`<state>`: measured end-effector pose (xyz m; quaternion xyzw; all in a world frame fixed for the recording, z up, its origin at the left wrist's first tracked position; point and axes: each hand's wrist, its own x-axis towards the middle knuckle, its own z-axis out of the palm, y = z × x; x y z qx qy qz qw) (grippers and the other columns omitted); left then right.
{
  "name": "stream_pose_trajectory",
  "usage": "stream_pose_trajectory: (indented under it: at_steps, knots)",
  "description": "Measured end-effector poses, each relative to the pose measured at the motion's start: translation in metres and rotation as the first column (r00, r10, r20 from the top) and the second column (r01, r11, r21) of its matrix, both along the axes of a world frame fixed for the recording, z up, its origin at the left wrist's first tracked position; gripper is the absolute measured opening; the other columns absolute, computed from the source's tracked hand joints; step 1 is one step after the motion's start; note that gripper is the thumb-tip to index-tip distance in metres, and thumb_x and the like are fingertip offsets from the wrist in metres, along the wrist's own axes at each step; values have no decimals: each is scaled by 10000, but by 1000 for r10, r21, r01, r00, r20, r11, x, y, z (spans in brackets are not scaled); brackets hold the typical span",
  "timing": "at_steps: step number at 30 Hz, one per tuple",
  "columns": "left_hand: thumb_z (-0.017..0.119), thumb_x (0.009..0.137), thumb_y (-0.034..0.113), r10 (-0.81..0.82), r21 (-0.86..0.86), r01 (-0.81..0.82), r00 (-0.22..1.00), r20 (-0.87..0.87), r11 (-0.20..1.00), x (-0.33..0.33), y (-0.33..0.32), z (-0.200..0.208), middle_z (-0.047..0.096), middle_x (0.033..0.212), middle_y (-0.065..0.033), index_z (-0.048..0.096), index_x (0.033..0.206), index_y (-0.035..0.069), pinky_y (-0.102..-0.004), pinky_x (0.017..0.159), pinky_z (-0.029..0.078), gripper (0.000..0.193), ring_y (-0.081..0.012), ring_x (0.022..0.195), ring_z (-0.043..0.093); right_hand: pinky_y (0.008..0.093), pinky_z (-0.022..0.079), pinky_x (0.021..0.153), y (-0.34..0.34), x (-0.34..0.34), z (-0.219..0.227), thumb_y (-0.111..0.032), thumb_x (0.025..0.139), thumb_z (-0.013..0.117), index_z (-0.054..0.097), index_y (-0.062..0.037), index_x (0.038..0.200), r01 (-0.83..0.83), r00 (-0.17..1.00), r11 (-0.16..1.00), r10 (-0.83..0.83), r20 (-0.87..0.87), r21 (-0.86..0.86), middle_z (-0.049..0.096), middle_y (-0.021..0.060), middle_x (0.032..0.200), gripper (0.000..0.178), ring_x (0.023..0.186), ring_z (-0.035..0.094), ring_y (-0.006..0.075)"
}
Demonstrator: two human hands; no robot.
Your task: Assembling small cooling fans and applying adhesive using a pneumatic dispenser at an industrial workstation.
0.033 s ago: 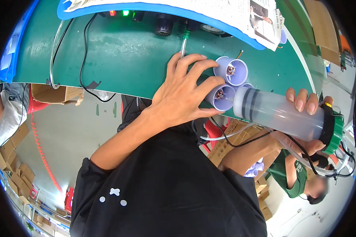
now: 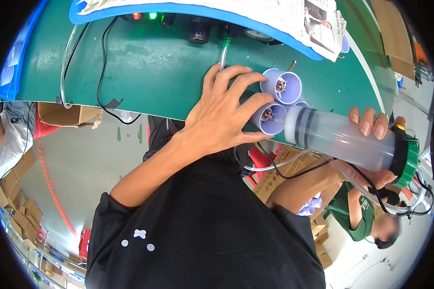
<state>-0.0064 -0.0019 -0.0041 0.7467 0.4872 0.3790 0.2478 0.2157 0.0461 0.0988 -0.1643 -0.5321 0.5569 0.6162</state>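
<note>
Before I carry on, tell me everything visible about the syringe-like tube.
The syringe-like tube is a wide, translucent, plastic-looking cylinder with dark bands near its front and a black-and-green cap at the back. It slants slightly in the picture, its front end pointing at the nearer lavender cup; whether they touch is unclear. The right hand grips it near the cap.

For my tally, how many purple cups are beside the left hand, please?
3 visible: one cup by the left hand, another cup beyond it, a third cup partly hidden by the plastic tube; more may be hidden.
</note>
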Motion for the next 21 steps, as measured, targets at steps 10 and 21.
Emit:
stream_pose_trajectory:
  at_steps: [10,21]
  knots:
    - [889,589,370,-3,33,3,1000,9,999,-1,0,-1,507,1317,-58,638,1104,170,-568,1094,292,608,-332,1265,413,468,354,834,-4,3,-1,-603,805,725,225,-10,1496,-41,999,999,41,9,33,479,106,1093,1039,923,477,248]
    - [895,557,363,-9,33,8,1000,11,999,0,0,-2,512,1314,-59,634,1086,162,-572,1093,298,623,-333,1263,420,443,340,844,-4,-5,-1,-517,811,709,341,-6,1456,-43,998,999,42,54,27,497,105,1084,901,944,458,240]
